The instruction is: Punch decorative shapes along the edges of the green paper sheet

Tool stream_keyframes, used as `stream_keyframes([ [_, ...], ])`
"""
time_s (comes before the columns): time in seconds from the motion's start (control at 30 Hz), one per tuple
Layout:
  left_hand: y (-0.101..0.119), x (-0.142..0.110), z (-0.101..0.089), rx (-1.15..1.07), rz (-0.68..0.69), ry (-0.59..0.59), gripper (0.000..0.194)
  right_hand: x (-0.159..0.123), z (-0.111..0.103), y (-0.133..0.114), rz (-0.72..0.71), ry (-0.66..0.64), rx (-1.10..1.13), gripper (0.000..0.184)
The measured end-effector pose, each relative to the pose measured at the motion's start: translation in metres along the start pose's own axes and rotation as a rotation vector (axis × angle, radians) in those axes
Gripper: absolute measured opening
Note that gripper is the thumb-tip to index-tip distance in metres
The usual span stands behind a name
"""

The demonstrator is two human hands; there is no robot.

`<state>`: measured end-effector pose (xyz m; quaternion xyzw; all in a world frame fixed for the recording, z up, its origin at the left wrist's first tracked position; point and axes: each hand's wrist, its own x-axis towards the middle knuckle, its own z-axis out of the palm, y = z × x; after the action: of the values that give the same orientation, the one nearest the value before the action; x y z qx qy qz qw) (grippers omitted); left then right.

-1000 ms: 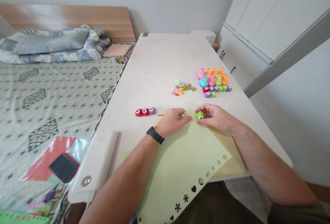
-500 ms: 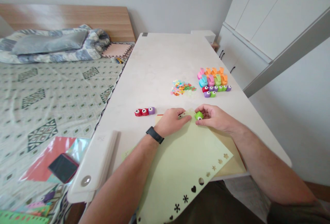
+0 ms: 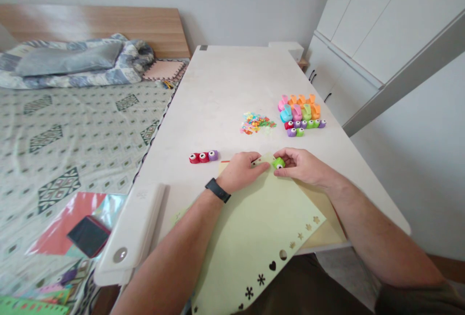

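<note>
A pale green sheet of paper (image 3: 254, 228) slants over the table's near edge, with a row of cut-out shapes along its lower right side. My left hand (image 3: 244, 169) pinches its far edge between thumb and fingers. In my right hand (image 3: 300, 164) is a small green craft punch (image 3: 279, 163), which sits at the sheet's far right edge. Whether the paper lies inside the punch's slot I cannot tell. More paper, yellowish (image 3: 325, 220), lies beneath the green sheet.
Two red punches and a purple one (image 3: 213, 155) stand left of my hands. Beyond are a heap of colourful paper cut-outs (image 3: 257, 123) and rows of punches (image 3: 300, 112). A white elongated device (image 3: 136, 228) sits at the left edge; a phone (image 3: 89, 235) lies on the bed.
My right hand and the green punch have shifted slightly left along the paper's edge. The left hand keeps its hold on the sheet.
</note>
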<state>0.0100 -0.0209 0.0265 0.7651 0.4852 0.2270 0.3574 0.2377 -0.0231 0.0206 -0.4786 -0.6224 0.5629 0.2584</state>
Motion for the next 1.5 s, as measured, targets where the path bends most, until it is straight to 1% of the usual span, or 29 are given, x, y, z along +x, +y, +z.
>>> stream_keyframes([
  [0.13, 0.0005, -0.0005, 0.0000, -0.007, -0.008, -0.003, 0.033, -0.0026, -0.0004, -0.0032, -0.009, -0.004, -0.016, 0.055],
  [0.3, 0.0014, -0.0006, -0.0002, -0.009, -0.001, 0.004, 0.034, -0.0039, -0.0001, -0.0056, -0.011, -0.014, -0.072, 0.053],
  [0.5, 0.0030, -0.0013, -0.0015, -0.012, 0.004, -0.002, 0.034, -0.0042, 0.0000, -0.0044, 0.005, -0.001, 0.032, 0.056],
  [0.73, 0.0010, -0.0011, -0.0007, -0.010, 0.012, -0.010, 0.034, -0.0038, -0.0057, -0.0049, 0.055, -0.028, 0.005, 0.047],
  [0.87, 0.0011, -0.0010, -0.0009, -0.013, 0.000, -0.019, 0.034, -0.0024, -0.0078, -0.0030, 0.071, -0.039, -0.002, 0.046],
  [1.07, 0.0023, -0.0012, -0.0016, -0.009, -0.006, -0.012, 0.034, -0.0024, -0.0039, -0.0043, 0.042, -0.005, 0.034, 0.046],
  [1.5, 0.0028, -0.0015, -0.0016, 0.004, 0.025, -0.009, 0.035, -0.0031, 0.0009, -0.0091, 0.055, 0.021, 0.105, 0.047],
])
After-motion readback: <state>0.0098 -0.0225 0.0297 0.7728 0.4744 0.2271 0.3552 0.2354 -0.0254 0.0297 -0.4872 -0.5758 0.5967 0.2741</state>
